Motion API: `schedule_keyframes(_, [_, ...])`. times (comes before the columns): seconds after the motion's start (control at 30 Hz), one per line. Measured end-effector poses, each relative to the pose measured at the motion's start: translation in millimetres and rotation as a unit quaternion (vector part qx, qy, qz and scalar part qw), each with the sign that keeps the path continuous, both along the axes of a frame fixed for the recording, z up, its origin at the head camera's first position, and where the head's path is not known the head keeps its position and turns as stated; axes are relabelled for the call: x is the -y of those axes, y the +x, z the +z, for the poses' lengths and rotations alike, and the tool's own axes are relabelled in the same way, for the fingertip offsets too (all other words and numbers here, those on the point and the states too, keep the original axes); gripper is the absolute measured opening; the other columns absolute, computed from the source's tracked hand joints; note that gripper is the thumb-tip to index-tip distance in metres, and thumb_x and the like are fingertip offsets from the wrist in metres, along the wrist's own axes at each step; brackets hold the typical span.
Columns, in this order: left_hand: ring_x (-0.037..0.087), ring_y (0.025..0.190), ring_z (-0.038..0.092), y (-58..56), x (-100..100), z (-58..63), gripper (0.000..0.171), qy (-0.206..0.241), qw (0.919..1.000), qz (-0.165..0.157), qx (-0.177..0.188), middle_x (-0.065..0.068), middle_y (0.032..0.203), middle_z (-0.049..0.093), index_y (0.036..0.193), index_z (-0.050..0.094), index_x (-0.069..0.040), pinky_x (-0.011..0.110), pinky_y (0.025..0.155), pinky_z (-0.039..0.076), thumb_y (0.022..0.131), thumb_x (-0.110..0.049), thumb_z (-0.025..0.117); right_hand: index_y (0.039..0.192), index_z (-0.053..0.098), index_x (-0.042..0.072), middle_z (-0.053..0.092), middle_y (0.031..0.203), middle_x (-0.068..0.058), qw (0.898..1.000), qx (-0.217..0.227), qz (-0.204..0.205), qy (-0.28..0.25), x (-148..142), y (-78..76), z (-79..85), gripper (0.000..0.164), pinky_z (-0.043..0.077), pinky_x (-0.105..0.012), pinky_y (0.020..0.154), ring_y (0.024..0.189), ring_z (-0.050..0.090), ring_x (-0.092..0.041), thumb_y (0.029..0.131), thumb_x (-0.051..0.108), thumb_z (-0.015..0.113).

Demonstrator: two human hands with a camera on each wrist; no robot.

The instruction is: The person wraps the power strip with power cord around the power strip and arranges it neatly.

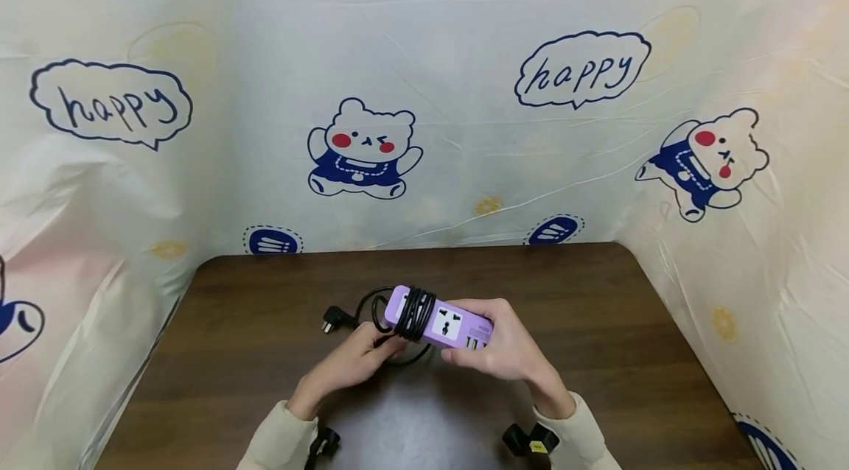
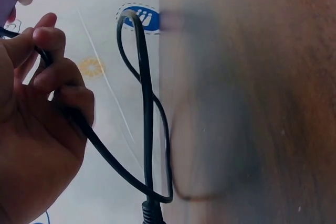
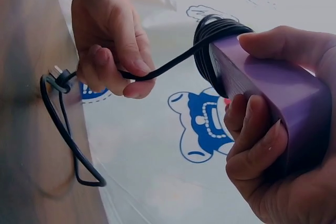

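Note:
A purple power strip [image 1: 462,325] with white sockets is held above the table by my right hand [image 1: 499,343], its thumb and fingers round one end. Black cord [image 1: 415,314] is wound several times about the strip's other end. My left hand [image 1: 366,356] pinches the cord between thumb and fingers. In the right wrist view a taut stretch of cord [image 3: 178,61] runs from the coils to my left hand [image 3: 113,35]. Beyond that hand the free cord [image 2: 147,145] hangs in a loop. The black plug [image 1: 338,318] dangles at its end, left of the strip.
The brown wooden table [image 1: 252,381] spreads beneath both hands. A pale printed sheet [image 1: 464,168] with bears and lettering rises behind the table and along both sides. Small black devices [image 1: 530,440] sit at the wrists, by the light sleeves [image 1: 577,433].

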State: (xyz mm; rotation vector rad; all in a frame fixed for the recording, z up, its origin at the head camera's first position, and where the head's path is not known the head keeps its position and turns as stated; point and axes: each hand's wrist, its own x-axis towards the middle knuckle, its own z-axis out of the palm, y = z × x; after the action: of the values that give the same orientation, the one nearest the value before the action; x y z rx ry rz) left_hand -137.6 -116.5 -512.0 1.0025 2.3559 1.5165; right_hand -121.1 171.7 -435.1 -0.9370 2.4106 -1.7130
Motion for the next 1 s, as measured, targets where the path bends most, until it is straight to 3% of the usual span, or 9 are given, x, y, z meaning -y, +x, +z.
schedule_keyframes(0.2, [0.001, 0.069, 0.052, -0.4, 5.1, 4.2, 0.024, 0.021, 0.9997, 0.006, -0.014, 0.002, 0.075, 0.062, 0.084, 0.065, -0.008, 0.024, 0.065, 0.049, 0.105, 0.001, 0.059, 0.129, 0.076, 0.013, 0.079, 0.102, -0.003, 1.0, -0.02, 0.019, -0.003, 3.9, 3.9, 3.3, 0.054, 0.057, -0.031, 0.059, 0.074, 0.067, -0.01, 0.077, 0.014, 0.092])
schedule_keyframes(0.37, [-0.001, 0.066, 0.048, -5.4, 10.9, 2.2, 0.03, -0.012, 0.9982, 0.047, -0.035, -0.008, 0.069, 0.058, 0.071, 0.065, -0.01, 0.022, 0.064, 0.044, 0.097, 0.007, 0.063, 0.127, 0.077, 0.011, 0.08, 0.103, -0.004, 0.998, -0.034, 0.042, -0.01, 9.1, 7.3, 2.7, 0.052, 0.057, -0.03, 0.058, 0.073, 0.067, -0.009, 0.077, 0.013, 0.092])
schedule_keyframes(0.5, [-0.002, 0.068, 0.047, -8.1, 15.8, -1.8, 0.028, -0.021, 0.9962, 0.064, -0.056, -0.013, 0.073, 0.059, 0.072, 0.069, -0.012, 0.022, 0.065, 0.044, 0.09, 0.009, 0.064, 0.127, 0.077, 0.013, 0.08, 0.106, -0.002, 0.998, -0.045, 0.053, -0.002, 12.2, 9.3, 1.1, 0.052, 0.056, -0.029, 0.058, 0.073, 0.066, -0.007, 0.078, 0.015, 0.092])
schedule_keyframes(0.63, [0.001, 0.078, 0.055, -10.4, 19.5, -1.3, 0.023, 0.01, 0.9987, 0.036, -0.034, -0.007, 0.085, 0.067, 0.084, 0.073, -0.011, 0.024, 0.073, 0.051, 0.103, -0.002, 0.065, 0.126, 0.077, 0.013, 0.08, 0.103, -0.002, 0.998, -0.039, 0.051, -0.01, 10.9, 9.8, 1.6, 0.051, 0.056, -0.029, 0.057, 0.072, 0.066, -0.007, 0.077, 0.015, 0.093])
schedule_keyframes(0.73, [0.003, 0.083, 0.057, -12.1, 24.5, 1.8, 0.02, 0.032, 0.9994, 0.003, -0.015, -0.006, 0.091, 0.067, 0.089, 0.072, -0.012, 0.027, 0.077, 0.052, 0.107, -0.013, 0.063, 0.126, 0.077, 0.011, 0.079, 0.1, -0.004, 0.998, -0.037, 0.051, -0.018, 8.5, 9.2, 4.2, 0.051, 0.057, -0.03, 0.057, 0.072, 0.066, -0.008, 0.077, 0.014, 0.092])
schedule_keyframes(0.87, [0.005, 0.085, 0.056, -13.9, 32.3, 7.1, 0.02, 0.039, 0.9987, -0.033, -0.002, -0.007, 0.093, 0.064, 0.095, 0.069, -0.013, 0.028, 0.078, 0.051, 0.11, -0.013, 0.057, 0.126, 0.077, 0.011, 0.079, 0.101, -0.004, 0.998, -0.038, 0.046, -0.02, 5.4, 8.6, 9.8, 0.052, 0.057, -0.031, 0.057, 0.073, 0.067, -0.009, 0.076, 0.013, 0.092])
schedule_keyframes(1.0, [0.006, 0.084, 0.054, -15.8, 34.5, 10.6, 0.022, 0.033, 0.9984, -0.047, 0.002, -0.009, 0.091, 0.061, 0.096, 0.069, -0.013, 0.028, 0.076, 0.049, 0.111, -0.008, 0.054, 0.126, 0.077, 0.012, 0.08, 0.103, -0.004, 0.998, -0.044, 0.048, -0.02, 3.6, 8.5, 14.8, 0.053, 0.057, -0.032, 0.057, 0.073, 0.067, -0.01, 0.076, 0.013, 0.092])
